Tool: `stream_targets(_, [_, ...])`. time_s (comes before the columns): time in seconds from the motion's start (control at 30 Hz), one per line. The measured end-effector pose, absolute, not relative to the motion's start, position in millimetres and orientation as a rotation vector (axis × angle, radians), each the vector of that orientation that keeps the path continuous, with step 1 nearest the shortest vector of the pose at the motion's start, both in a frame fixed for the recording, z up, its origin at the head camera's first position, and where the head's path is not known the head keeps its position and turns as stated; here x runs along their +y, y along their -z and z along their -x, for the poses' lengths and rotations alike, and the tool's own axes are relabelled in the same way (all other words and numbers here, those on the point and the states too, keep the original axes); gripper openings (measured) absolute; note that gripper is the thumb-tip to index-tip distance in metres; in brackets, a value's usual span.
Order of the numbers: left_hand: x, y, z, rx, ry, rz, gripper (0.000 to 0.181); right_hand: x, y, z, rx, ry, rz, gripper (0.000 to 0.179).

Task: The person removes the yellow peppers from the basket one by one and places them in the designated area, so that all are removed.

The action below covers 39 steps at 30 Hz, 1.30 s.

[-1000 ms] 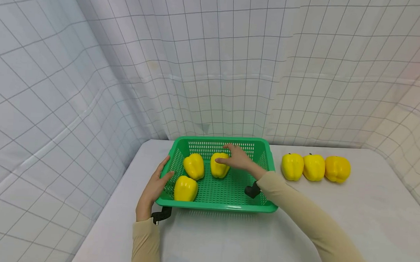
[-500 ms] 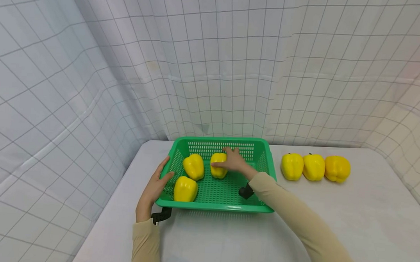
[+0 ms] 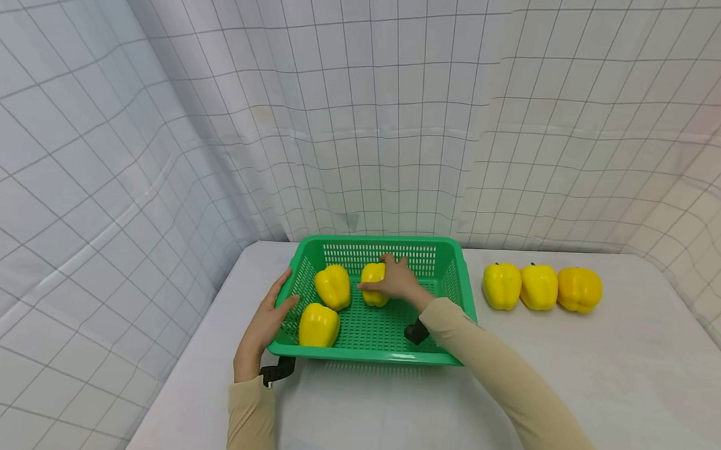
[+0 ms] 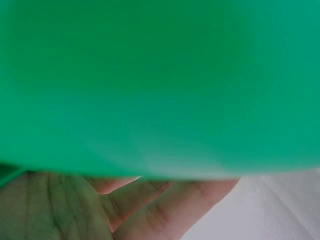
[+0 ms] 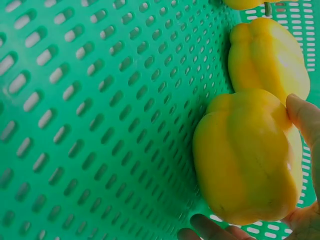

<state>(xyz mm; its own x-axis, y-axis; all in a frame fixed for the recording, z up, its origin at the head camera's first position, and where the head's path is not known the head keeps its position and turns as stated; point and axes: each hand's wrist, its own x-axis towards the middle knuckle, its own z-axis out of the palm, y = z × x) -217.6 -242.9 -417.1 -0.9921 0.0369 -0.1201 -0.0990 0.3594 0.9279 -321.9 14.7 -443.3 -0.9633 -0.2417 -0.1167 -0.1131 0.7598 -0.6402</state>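
A green plastic basket [image 3: 369,355] with slotted walls stands on the white table. My left hand [image 3: 266,320] holds its left rim, thumb over the inner side and fingers along the outside; in the left wrist view the basket's blurred rim [image 4: 150,100] covers part of the hand. Inside the basket my right hand [image 3: 398,280] grips a yellow bell pepper [image 3: 373,274], its thumb on the near side and its fingers round the far side. That bell pepper [image 5: 245,155] rests against the slotted floor. Two other yellow bell peppers, one farther back [image 3: 333,286] and one nearer [image 3: 319,325], lie at the left.
Outside the basket, a row of three yellow bell peppers, left [image 3: 502,286], middle [image 3: 539,287] and right [image 3: 579,290], lies on the table [image 3: 608,370] to the right. White cloth [image 3: 377,118] with a grid pattern surrounds the back and sides.
My right hand has moved slightly left and closed in round the middle bell pepper, which stays in place. The left hand has kept its position on the rim.
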Motion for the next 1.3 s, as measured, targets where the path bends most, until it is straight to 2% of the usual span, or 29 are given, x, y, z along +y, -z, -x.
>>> stream_targets(0.1, [-242.4,415.8,216.8,2.484,-1.721,0.047,0.061,14.6,444.4,321.2,2.769,0.977,0.288,0.085])
stream_targets(0.47, [-253.7,446.3,231.0,2.568,-1.68,0.032,0.06,20.0,445.2,319.3,2.709,1.045,0.398,0.081])
stream_targets(1.3, [-254.4,446.3,231.8,2.564,-1.675,0.023,0.06,26.1,436.5,309.1,2.629,1.035,0.444,0.077])
